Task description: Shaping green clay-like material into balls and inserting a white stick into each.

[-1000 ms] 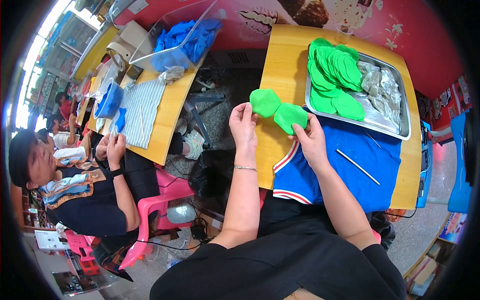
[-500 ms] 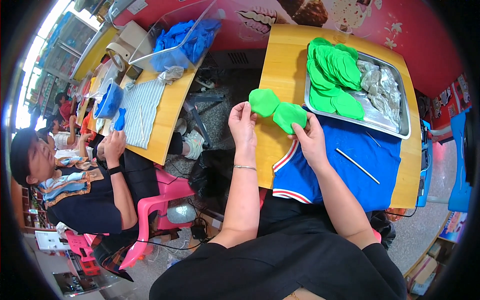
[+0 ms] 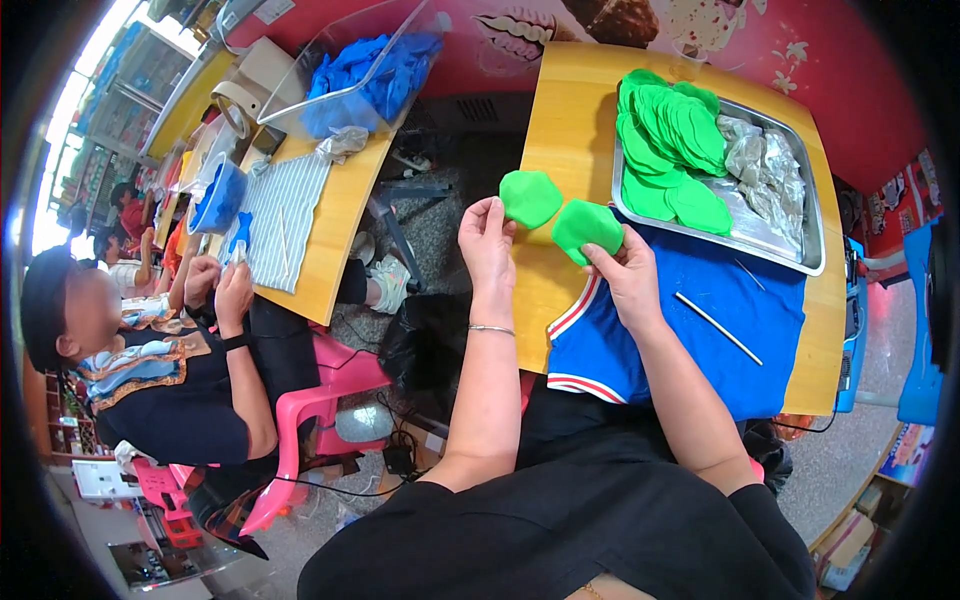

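Observation:
A thin, bright green fabric-like piece with rounded corners (image 3: 531, 201) is pinched at its edge in my left hand (image 3: 488, 240). My right hand (image 3: 626, 272) grips a second, similar green piece (image 3: 580, 227) between thumb and fingers. The two pieces are held level, side by side, with a narrow gap between them. Beyond my right hand, a metal tray (image 3: 740, 230) bears a fanned heap of such green pieces (image 3: 668, 130) and crumpled clear plastic (image 3: 770, 180). Under my right forearm lies a blue cloth (image 3: 670, 345) with red-and-white trim.
A white stick (image 3: 718, 328) rests on the blue cloth over the wooden table (image 3: 565, 110). At left, another person (image 3: 160, 390) sits at a second table with a striped cloth (image 3: 285, 215), a clear bin of blue pieces (image 3: 375, 85) and a blue bowl (image 3: 218, 200).
The two green pieces have parted slightly, from touching to a small gap. The other person's hands at left have moved apart a little.

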A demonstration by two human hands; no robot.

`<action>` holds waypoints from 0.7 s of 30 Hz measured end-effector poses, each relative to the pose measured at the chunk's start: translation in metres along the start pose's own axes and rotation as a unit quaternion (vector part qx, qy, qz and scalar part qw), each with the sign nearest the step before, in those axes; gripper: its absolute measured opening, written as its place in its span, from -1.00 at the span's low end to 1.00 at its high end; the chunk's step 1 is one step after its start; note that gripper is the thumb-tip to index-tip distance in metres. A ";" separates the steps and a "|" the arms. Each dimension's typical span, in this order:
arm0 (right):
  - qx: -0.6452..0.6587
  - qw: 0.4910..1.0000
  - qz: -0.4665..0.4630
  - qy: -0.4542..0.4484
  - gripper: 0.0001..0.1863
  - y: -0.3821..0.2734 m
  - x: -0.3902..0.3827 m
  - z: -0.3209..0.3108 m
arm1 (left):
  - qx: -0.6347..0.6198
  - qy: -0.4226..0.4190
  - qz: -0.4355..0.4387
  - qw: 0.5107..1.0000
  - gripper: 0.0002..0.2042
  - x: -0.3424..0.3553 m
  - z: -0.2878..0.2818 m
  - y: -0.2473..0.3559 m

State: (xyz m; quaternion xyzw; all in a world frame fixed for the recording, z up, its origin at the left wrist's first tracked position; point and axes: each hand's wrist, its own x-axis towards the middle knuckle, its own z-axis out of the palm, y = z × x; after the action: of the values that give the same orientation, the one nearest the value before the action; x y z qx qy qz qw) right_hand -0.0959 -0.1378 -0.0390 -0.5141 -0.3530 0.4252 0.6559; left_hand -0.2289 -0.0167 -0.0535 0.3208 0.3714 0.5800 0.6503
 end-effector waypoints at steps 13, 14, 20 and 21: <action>0.059 0.998 0.002 0.016 -0.75 0.000 0.001 0.000 | -0.003 0.008 -0.005 1.000 -0.91 0.001 0.002 0.001; 0.094 0.995 0.026 0.028 -0.75 -0.001 0.001 0.000 | -0.004 0.006 -0.008 1.000 -0.91 0.001 0.002 0.001; 0.061 0.998 0.016 0.027 -0.78 -0.005 0.000 0.006 | 0.007 -0.002 0.004 1.000 -0.92 0.001 -0.001 0.001; 0.059 0.998 0.015 0.027 -0.78 -0.005 0.000 0.005 | -0.003 -0.011 0.006 1.000 -0.91 0.000 0.000 0.000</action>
State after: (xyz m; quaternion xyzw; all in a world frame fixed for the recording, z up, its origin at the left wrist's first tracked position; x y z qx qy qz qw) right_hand -0.0990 -0.1363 -0.0328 -0.4911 -0.3019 0.4411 0.6878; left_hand -0.2292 -0.0165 -0.0533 0.3272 0.3605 0.5817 0.6516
